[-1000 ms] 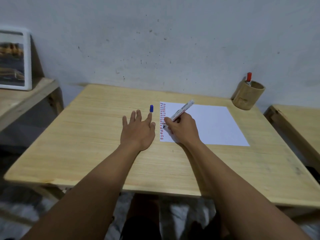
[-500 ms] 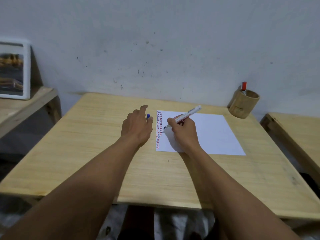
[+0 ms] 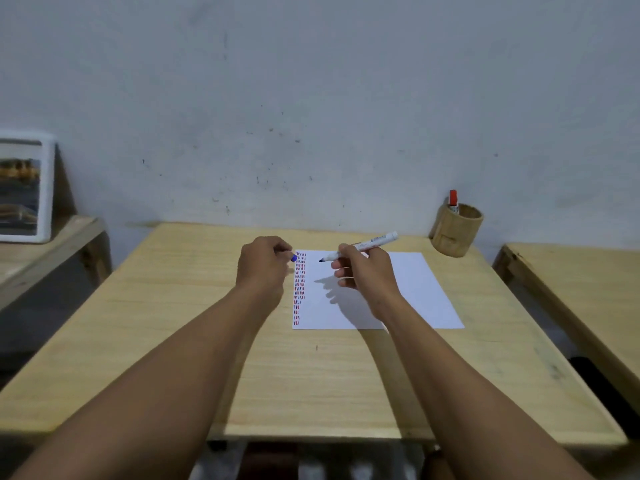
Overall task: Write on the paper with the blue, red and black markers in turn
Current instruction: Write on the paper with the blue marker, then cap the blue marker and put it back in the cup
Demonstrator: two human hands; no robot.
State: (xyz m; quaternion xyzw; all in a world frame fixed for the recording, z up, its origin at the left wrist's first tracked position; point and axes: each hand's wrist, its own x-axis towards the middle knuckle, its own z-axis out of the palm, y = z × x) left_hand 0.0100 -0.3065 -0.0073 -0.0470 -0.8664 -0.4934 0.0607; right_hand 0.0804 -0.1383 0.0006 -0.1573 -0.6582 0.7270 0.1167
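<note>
While the right hand [image 3: 363, 271] has its grip clamped on the uncapped blue marker [image 3: 360, 245] above the paper [image 3: 415, 292] at frame centre, the left hand [image 3: 265, 268] pinches the blue cap [image 3: 294, 258] (by the paper's top-left corner). Red marker [image 3: 453, 200] stands in the holder [image 3: 455, 230], upper right of the bench [image 3: 173, 323].

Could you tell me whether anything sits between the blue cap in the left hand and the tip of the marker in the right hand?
Nothing visible does: the blue cap and the marker tip face each other across open air above the paper.
</note>
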